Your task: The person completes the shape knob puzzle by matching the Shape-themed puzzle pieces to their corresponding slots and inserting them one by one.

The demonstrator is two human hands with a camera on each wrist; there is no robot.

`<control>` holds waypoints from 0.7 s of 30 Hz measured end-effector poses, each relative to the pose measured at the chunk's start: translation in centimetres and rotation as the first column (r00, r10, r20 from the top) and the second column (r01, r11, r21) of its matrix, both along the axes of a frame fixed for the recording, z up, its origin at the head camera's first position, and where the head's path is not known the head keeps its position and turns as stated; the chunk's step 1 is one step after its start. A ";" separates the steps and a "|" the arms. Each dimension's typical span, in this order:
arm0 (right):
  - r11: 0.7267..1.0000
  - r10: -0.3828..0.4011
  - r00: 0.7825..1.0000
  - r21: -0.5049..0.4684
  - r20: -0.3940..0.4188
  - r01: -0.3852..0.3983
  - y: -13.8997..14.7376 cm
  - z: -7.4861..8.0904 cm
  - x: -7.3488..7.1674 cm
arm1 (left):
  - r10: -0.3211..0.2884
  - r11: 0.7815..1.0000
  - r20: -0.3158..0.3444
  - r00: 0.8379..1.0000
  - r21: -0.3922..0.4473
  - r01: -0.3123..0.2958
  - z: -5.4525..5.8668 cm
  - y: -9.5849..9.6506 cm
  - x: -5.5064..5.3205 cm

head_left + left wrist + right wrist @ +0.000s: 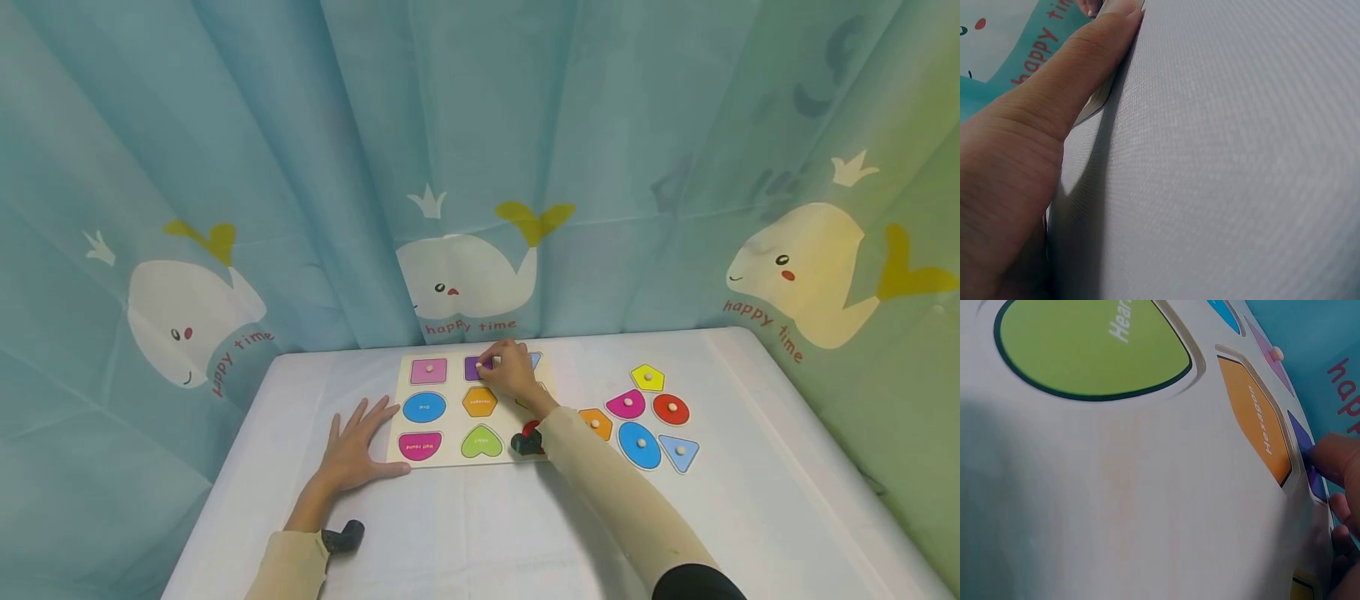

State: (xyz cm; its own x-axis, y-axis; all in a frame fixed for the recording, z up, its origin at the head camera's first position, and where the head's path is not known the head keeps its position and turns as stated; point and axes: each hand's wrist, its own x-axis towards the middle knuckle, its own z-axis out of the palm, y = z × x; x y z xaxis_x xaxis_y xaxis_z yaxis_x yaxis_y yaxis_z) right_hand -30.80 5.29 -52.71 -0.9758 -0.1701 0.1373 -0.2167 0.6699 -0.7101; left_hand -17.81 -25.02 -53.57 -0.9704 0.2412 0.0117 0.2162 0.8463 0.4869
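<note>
A cream puzzle board (450, 421) lies on the table with shaped recesses, several showing printed words. My right hand (513, 371) pinches the knob of a purple four-sided puzzle piece (469, 369) at the board's far middle recess. In the right wrist view the thumb covers part of the purple piece (1302, 439), beside the orange hexagon recess (1254, 419). My left hand (354, 450) has its fingers spread, with fingertips and thumb at the board's left edge. A pink knobbed piece (420, 375) sits in the far left recess. The right forearm hides part of the board's right side.
Loose knobbed pieces lie right of the board: a yellow pentagon (647, 385), magenta half round (618, 407), red round piece (664, 417), orange hexagon (600, 417), blue oval (633, 454) and light blue triangle (681, 460). A whale-print curtain (465, 167) hangs behind the white table (480, 533).
</note>
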 end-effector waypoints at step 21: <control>0.982 0.182 0.983 0.054 0.010 -0.182 1.6 1.2 0.1 | 0.010 1.000 0.023 1.000 -0.006 -0.010 0.3 0.2 0.2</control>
State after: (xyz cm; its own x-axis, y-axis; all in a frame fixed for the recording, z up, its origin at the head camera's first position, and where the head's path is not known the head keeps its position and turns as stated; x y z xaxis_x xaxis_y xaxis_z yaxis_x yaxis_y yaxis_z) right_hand -30.72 6.90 -51.52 -0.9285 -0.3521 0.1182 -0.3351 0.6570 -0.6753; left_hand -17.60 -24.83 -53.24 -0.9728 0.2312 -0.0119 0.1964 0.8515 0.4862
